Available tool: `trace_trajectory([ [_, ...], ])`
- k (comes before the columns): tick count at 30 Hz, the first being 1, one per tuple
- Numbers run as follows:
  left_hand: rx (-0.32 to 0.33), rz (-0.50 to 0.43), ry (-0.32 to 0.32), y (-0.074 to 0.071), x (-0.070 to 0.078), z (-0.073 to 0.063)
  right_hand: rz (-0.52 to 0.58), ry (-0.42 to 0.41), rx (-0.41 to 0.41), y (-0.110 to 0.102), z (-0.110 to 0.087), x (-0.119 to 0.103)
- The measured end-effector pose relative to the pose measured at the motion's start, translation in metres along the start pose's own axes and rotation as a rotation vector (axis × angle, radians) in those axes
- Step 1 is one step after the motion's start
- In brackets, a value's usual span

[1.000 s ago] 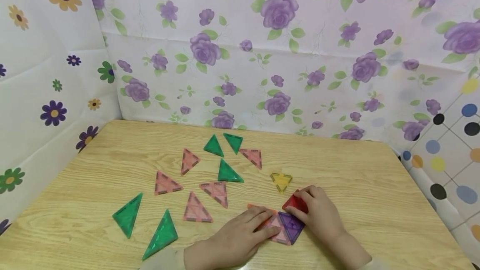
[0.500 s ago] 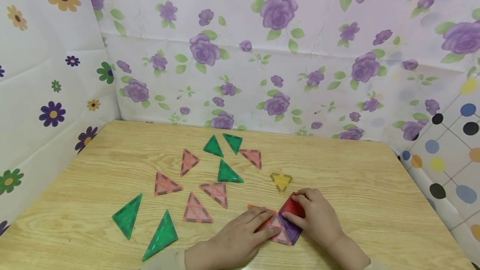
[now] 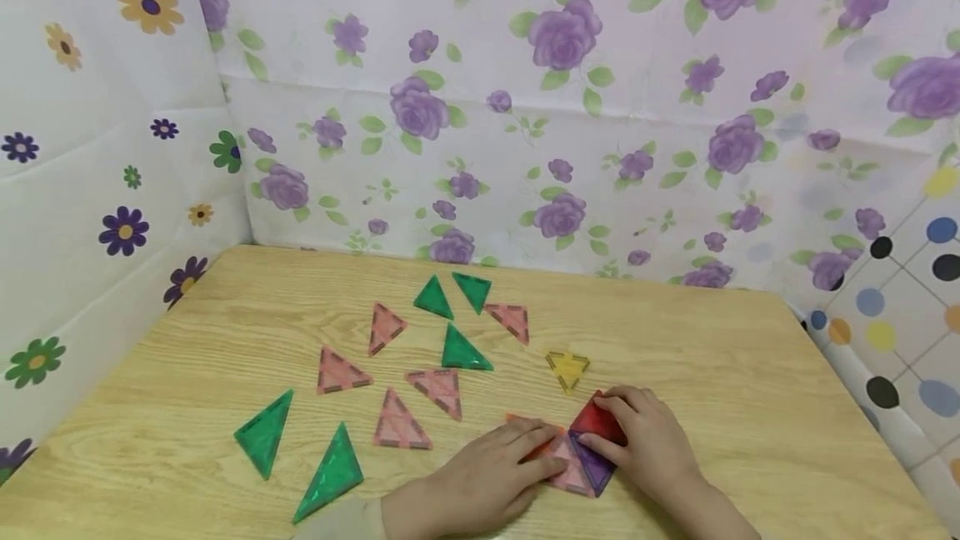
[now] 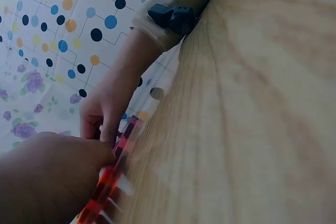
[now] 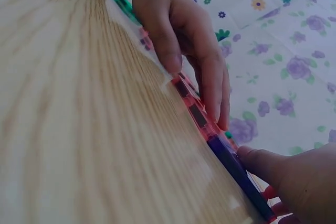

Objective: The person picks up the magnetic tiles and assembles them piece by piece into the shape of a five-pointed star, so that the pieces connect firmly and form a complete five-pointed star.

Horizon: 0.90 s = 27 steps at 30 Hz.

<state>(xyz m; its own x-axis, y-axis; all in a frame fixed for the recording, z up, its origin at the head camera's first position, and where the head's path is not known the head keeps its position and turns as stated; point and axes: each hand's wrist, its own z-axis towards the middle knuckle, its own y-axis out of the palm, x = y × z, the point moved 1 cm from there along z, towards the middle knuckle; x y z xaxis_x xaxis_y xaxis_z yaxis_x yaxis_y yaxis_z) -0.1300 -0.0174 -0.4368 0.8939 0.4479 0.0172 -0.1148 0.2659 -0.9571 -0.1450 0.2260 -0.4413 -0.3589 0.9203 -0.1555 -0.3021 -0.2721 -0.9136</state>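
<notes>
My left hand (image 3: pixel 483 477) rests flat on a pink triangle magnetic tile (image 3: pixel 574 478) and an orange tile (image 3: pixel 513 418), its fingers covering most of the orange one. Against the pink tile's right side lies a purple triangle tile (image 3: pixel 597 473). My right hand (image 3: pixel 656 444) pinches a red triangle tile (image 3: pixel 594 421), fingertips at its far corner and thumb by the red and purple seam. In the right wrist view the pink tile (image 5: pixel 198 115) and purple tile (image 5: pixel 239 174) line up edge to edge, with the right thumb (image 5: pixel 262 163) on the purple edge.
A yellow triangle tile (image 3: pixel 567 371) lies just beyond the hands. Several pink triangle tiles (image 3: pixel 401 423) and green triangle tiles (image 3: pixel 330 473) are scattered over the wooden table (image 3: pixel 735 373) to the left. Flowered cloth (image 3: pixel 480 140) hangs behind.
The right hand has brought the red tile slightly left and down, up to the purple tile's top edge. The left hand stays put on its tiles. The head view has shifted a little.
</notes>
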Motion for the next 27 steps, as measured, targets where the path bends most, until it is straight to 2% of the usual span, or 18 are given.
trace_trajectory([
  [4, -0.001, -0.031, -0.028, -0.005, -0.007, 0.009, 0.009, 0.000, -0.004, 0.000, -0.002, 0.005],
  [10, 0.062, -0.036, -0.153, -0.013, -0.022, 0.034, 0.016, -0.017, 0.020, -0.001, -0.006, 0.010],
  [17, 0.062, -0.020, -0.318, -0.002, -0.035, 0.069, 0.027, -0.050, 0.050, -0.001, -0.009, 0.014],
  [21, 0.031, 0.024, -0.343, 0.006, -0.043, 0.085, 0.042, -0.074, 0.079, 0.001, -0.008, 0.014],
  [27, -0.032, 0.038, -0.343, 0.011, -0.053, 0.097, 0.055, -0.083, 0.082, 0.002, -0.007, 0.013],
])
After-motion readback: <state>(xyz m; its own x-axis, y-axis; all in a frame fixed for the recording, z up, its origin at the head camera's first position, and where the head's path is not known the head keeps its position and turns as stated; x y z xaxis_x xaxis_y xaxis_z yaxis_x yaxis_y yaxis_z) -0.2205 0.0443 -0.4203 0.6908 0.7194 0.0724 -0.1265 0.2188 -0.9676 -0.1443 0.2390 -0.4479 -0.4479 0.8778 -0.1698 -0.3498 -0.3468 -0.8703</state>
